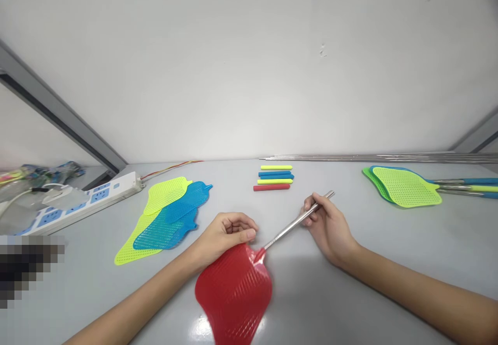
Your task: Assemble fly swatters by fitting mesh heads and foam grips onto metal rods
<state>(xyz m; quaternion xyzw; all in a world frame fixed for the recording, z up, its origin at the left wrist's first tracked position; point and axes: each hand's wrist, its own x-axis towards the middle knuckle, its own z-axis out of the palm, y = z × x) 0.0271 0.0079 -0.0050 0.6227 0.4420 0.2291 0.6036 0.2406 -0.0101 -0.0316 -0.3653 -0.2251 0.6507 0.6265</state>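
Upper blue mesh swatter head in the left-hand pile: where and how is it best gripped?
Pinch the upper blue mesh swatter head by its narrow neck, probably best from the right with the left hand, the nearer one. That neck points right, jutting out beyond the mesh, while the broad, flat body overlaps the bright yellow-green mesh head, likely making it harder to pick out singly.

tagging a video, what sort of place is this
Probably a workbench in a workshop: loose fly-swatter heads, coloured handle grips and long metal rods lie on it.
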